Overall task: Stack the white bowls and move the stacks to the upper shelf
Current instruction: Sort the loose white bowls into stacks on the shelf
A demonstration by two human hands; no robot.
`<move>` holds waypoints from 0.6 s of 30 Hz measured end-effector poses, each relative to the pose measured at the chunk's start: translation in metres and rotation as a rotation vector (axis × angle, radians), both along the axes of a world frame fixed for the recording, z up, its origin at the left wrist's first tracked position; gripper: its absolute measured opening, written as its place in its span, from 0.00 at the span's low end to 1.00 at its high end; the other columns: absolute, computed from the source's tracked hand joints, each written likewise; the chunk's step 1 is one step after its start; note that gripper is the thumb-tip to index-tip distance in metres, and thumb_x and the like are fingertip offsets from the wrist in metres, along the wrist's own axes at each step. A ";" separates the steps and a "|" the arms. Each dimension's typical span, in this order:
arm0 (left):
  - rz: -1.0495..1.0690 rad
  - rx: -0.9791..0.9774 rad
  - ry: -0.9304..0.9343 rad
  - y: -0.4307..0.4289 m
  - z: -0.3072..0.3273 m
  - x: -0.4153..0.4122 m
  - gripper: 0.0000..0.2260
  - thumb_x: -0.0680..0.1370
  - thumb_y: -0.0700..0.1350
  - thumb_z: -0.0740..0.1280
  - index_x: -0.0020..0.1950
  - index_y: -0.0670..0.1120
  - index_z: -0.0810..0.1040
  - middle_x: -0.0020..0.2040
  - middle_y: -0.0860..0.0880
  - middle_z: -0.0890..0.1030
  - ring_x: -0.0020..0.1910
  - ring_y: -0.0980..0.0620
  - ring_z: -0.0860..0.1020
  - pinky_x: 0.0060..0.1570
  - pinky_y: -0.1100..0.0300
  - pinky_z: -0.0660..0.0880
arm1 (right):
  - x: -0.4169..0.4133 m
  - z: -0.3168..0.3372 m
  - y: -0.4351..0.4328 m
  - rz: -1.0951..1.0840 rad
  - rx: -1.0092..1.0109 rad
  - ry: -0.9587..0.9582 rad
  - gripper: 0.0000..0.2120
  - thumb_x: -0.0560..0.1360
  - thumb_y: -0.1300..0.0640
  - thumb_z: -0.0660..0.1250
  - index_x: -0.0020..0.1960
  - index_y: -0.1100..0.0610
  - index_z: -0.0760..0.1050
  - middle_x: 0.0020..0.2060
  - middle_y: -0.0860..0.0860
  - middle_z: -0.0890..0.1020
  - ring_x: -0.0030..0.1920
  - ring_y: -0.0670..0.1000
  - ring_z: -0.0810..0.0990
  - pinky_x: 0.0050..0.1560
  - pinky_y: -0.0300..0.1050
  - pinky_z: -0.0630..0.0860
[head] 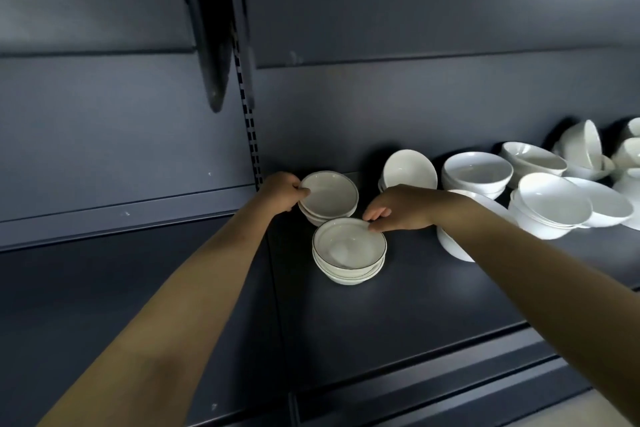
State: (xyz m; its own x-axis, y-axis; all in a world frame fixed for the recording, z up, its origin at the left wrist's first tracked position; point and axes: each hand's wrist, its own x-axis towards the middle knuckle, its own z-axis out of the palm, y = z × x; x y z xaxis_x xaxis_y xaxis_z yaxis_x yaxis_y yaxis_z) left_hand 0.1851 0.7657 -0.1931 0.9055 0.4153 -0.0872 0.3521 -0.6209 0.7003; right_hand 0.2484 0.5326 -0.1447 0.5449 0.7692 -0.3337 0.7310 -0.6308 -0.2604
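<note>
**Both hands on two bowl stacks at the shelf's left end**

The near stack [349, 253] of shallow white bowls with thin dark rims stands on the dark shelf [381, 315], towards its left end; the far stack [330, 199], of the same bowls, stands just behind it and a little to the left; whether the two stacks touch I cannot tell. The right hand [401, 208] reaches in from the right and pinches the top rim of the near stack at its far right edge, its fingers [375, 213] curled over the lip and the thumb below them. The left hand [282, 192] grips the left rim of the far stack; its thumb lies over the top bowl's lip, and its other fingers are hidden behind the stack.

Plain, deeper white bowls fill the shelf to the right; a tilted bowl [410, 166] leans just behind the right hand; a deep stack [478, 172] stands beside it; a large bowl [453, 246] sits partly hidden under the right forearm; a wide stack [550, 208] stands further right; a jumble [581, 149] of bowls, some on their sides, lies at the far right edge. A slotted upright [250, 121] runs up the dark back panel [415, 97] at the shelf's left side; a neighbouring shelf [121, 211] lies beyond it.
</note>
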 end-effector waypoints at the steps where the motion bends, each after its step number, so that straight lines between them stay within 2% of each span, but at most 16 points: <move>1: 0.003 -0.035 -0.007 0.000 0.000 0.000 0.12 0.79 0.45 0.67 0.56 0.37 0.78 0.48 0.40 0.81 0.44 0.44 0.80 0.46 0.52 0.79 | -0.001 0.000 0.000 -0.002 0.009 0.006 0.16 0.78 0.52 0.67 0.64 0.55 0.77 0.59 0.49 0.82 0.60 0.48 0.78 0.64 0.42 0.71; 5: 0.031 -0.143 -0.028 -0.002 0.001 0.000 0.10 0.80 0.40 0.65 0.57 0.34 0.78 0.45 0.38 0.80 0.40 0.47 0.79 0.39 0.61 0.78 | -0.003 -0.001 0.001 -0.008 0.019 0.003 0.14 0.78 0.54 0.68 0.62 0.54 0.78 0.53 0.49 0.84 0.51 0.46 0.78 0.57 0.41 0.73; 10: 0.107 -0.274 -0.066 -0.002 0.001 0.000 0.08 0.79 0.37 0.66 0.56 0.35 0.78 0.39 0.42 0.79 0.35 0.51 0.78 0.38 0.60 0.79 | -0.001 -0.008 -0.003 -0.065 0.029 0.064 0.14 0.77 0.54 0.68 0.62 0.51 0.77 0.37 0.44 0.83 0.41 0.41 0.79 0.47 0.38 0.72; 13: 0.127 -0.283 -0.075 -0.005 0.002 0.000 0.07 0.79 0.37 0.65 0.54 0.35 0.78 0.39 0.42 0.79 0.35 0.50 0.79 0.37 0.60 0.79 | -0.001 -0.011 -0.004 -0.097 0.041 0.096 0.15 0.77 0.54 0.67 0.64 0.53 0.75 0.35 0.43 0.82 0.41 0.41 0.79 0.45 0.38 0.73; 16: 0.155 -0.284 -0.090 -0.006 0.002 0.001 0.07 0.79 0.36 0.65 0.54 0.35 0.79 0.38 0.43 0.79 0.35 0.50 0.79 0.37 0.60 0.79 | -0.001 -0.014 -0.006 -0.129 0.058 0.166 0.15 0.78 0.57 0.66 0.64 0.57 0.76 0.36 0.46 0.82 0.39 0.44 0.80 0.49 0.41 0.77; 18: 0.163 -0.286 -0.098 -0.006 0.003 0.001 0.06 0.78 0.36 0.65 0.53 0.36 0.79 0.42 0.40 0.80 0.36 0.50 0.79 0.37 0.59 0.79 | -0.001 -0.016 -0.007 -0.148 0.085 0.211 0.14 0.78 0.59 0.66 0.63 0.57 0.76 0.38 0.47 0.82 0.39 0.44 0.81 0.51 0.42 0.80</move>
State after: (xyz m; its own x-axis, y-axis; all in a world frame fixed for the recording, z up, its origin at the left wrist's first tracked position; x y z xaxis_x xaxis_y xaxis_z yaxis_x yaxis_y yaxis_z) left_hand 0.1860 0.7599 -0.1901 0.8389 0.5267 -0.1370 0.3531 -0.3353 0.8734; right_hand 0.2474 0.5258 -0.1602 0.5791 0.7161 -0.3896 0.5562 -0.6965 -0.4534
